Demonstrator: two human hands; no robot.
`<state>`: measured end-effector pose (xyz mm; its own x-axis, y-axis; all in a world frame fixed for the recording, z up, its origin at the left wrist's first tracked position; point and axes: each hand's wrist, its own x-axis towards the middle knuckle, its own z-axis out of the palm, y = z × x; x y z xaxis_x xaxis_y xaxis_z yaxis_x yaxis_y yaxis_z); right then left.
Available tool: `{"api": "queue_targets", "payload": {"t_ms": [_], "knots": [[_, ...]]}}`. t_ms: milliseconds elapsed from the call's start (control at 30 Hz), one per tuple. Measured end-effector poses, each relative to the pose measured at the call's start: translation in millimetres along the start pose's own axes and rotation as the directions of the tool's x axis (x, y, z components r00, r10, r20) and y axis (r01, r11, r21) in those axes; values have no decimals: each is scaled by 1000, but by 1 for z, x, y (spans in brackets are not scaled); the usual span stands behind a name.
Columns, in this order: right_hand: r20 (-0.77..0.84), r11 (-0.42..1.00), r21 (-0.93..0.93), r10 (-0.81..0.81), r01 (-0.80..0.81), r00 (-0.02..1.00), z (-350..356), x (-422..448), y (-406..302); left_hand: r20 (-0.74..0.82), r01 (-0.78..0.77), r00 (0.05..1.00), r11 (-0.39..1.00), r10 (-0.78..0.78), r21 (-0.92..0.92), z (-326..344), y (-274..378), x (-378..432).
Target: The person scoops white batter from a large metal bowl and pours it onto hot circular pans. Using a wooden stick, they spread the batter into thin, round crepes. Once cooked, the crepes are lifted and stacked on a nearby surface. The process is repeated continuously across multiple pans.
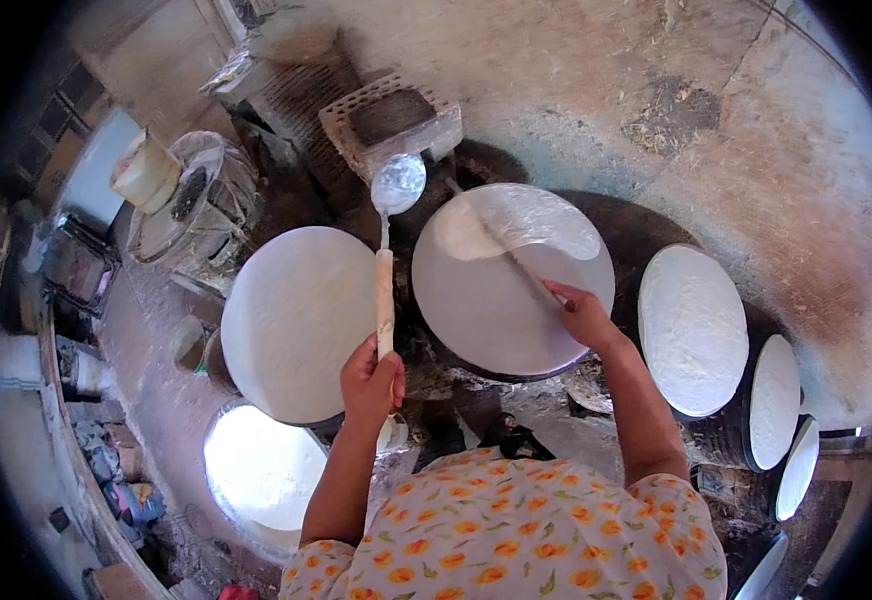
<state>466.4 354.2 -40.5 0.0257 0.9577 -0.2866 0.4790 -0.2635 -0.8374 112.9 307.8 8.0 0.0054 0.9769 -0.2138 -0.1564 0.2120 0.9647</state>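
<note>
My left hand (370, 382) grips the pale, wood-like handle of a ladle (384, 289). The ladle's shiny metal bowl points away from me, between two large round pale surfaces. In my right hand (584, 319) is a long thin stick (512, 259), slanting across the right-hand round surface (496, 315). A glossy, wet white layer (548, 217) covers that surface's far part; the nearer part looks matte. To the left of the ladle, another round surface (304, 330) carries an even whitish layer.
Several white-topped round vessels (693, 330) curve along the right beside a stained wall (766, 210). A bright round vessel of white material (263, 465) stands at lower left. Beyond the ladle is a perforated block (391, 120); a pale bucket (147, 172) sits at upper left.
</note>
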Motion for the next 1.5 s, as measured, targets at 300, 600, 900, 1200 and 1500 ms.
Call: {"api": "queue_targets", "payload": {"t_ms": [300,600,900,1200,1500], "knots": [[-13,989,-26,-144,143,990,-35,-19,8,-115,-52,992,998,47,-47,0,-6,-29],[368,996,-68,-24,52,929,-66,-22,15,-224,-16,975,1000,11,-21,5,-5,-62],[393,976,-68,-166,209,904,-56,16,8,-308,-37,951,991,-3,-125,35,-6,-74],[317,977,-30,-190,210,929,-57,23,29,-263,-40,965,982,-10,-185,38,-15,-87],[520,989,-57,-88,137,850,-101,-17,37,-357,-25,934,989,-29,-147,40,-10,-109]]}}
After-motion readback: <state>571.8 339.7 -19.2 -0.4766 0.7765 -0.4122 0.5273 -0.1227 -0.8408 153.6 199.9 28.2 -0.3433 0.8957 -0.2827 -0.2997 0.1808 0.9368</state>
